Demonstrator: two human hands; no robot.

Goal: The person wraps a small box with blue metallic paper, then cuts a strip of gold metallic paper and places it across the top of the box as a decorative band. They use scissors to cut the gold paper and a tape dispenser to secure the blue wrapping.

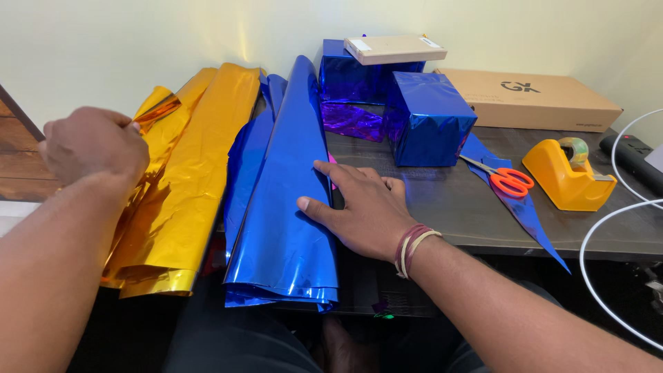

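Head view. The left hand (93, 146), fingers curled together, grips the upper edge of a crinkled sheet of gold metallic foil wrapping paper (183, 173) that lies at the left of the dark wooden table (449, 207). The right hand (359, 211) lies flat, fingers spread, its fingertips pressing the right edge of a folded stack of glossy blue metallic foil sheets (283, 200) just beside the gold sheet; it clamps nothing. Behind the right hand stand two cube-shaped boxes wrapped in blue foil (428, 117), the rear one carrying a flat tan cardboard box (395, 48). To the right lie orange-handled scissors (507, 179) on a blue foil offcut (532, 217), a yellow plastic tape dispenser (566, 173), and a long brown cardboard carton (532, 100).
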